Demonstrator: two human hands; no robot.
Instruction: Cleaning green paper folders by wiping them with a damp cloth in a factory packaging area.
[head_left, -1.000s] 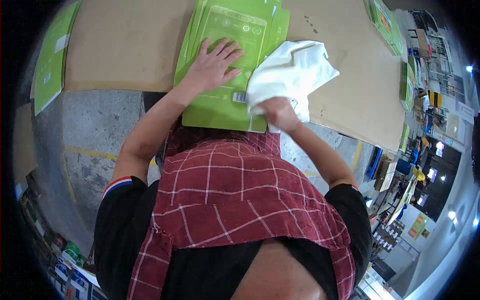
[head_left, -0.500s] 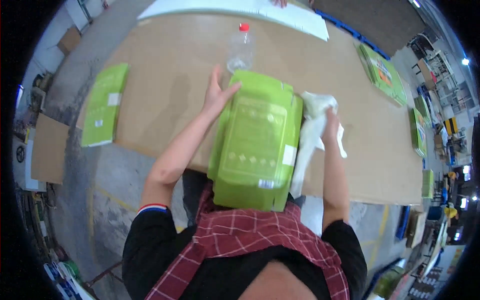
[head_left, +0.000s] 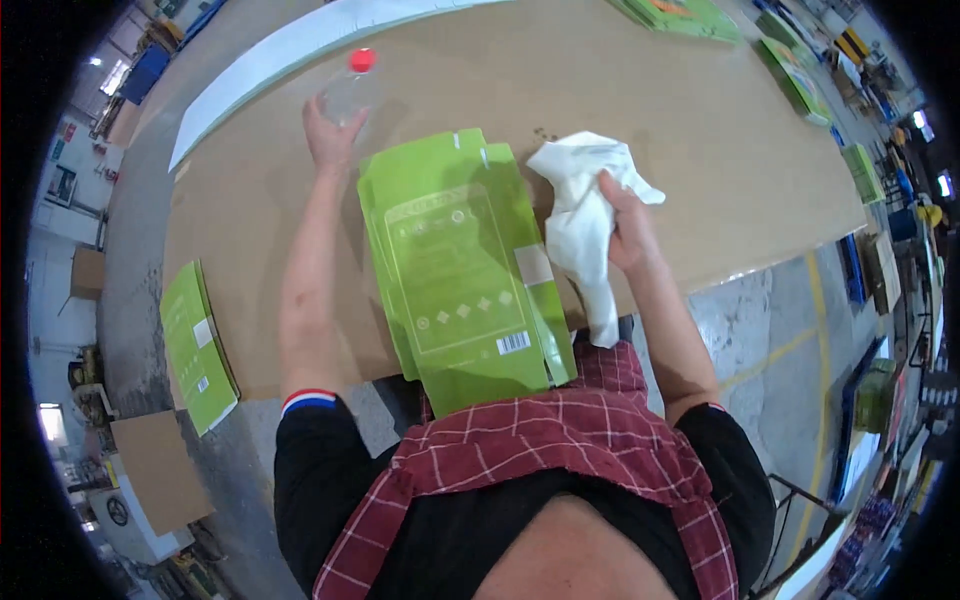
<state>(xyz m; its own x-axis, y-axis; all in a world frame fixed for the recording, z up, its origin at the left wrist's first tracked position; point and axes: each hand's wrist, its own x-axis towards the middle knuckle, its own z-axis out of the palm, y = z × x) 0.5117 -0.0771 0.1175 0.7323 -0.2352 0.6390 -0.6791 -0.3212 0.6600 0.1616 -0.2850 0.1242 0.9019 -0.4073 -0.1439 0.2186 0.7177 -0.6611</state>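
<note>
Flattened green cardboard boxes point(head_left: 455, 280) lie in a stack in front of me, their near end against my apron. Beyond the stack's far left corner, my left hand point(head_left: 332, 138) is closed around the lower part of a clear plastic bottle point(head_left: 350, 93) with a red cap. The bottle stands on the brown table; what is in it is hard to see. To the right of the stack, my right hand point(head_left: 632, 228) grips a crumpled white cloth point(head_left: 582, 205). The cloth's long end hangs down along the stack's right edge.
The table is covered with brown cardboard point(head_left: 430, 90). More green flat boxes point(head_left: 200, 345) lie at its left edge, and others point(head_left: 690, 18) at the far right. A long white sheet point(head_left: 270, 55) runs along the far left edge. Small dark marks point(head_left: 545, 133) show beyond the cloth.
My left hand has left the box stack's far edge and taken hold of the bottle. The cloth in my right hand is lifted and spread more. The whole view has turned.
</note>
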